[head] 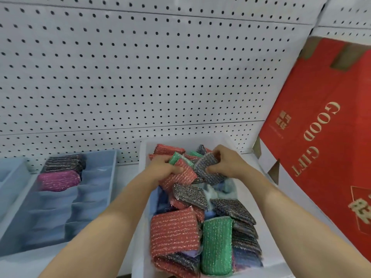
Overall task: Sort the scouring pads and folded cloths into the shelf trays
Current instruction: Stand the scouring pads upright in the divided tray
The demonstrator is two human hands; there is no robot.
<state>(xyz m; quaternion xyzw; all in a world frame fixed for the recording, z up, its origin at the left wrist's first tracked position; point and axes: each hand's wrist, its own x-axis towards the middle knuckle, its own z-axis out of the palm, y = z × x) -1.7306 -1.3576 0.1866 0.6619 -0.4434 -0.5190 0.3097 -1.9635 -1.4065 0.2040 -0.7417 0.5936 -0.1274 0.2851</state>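
Note:
A white bin (143, 155) on the shelf holds several glittery scouring pads in red, green and dark grey, with blue cloths under them. My left hand (160, 167) grips a red pad (180, 175) at the far end of the bin. Beside it, my right hand (226, 163) pinches a dark grey pad (206, 167). A big red pad (173, 231) and a green pad (216, 243) lie at the near end. To the left, a blue divided tray (96, 189) holds a magenta pad (58, 180) and a stack of dark pads (64, 162).
A white pegboard wall (140, 67) backs the shelf. A red cardboard box (325, 137) printed GOOD GIFT leans at the right, close to the bin. Another blue tray (10, 173) shows at the far left edge.

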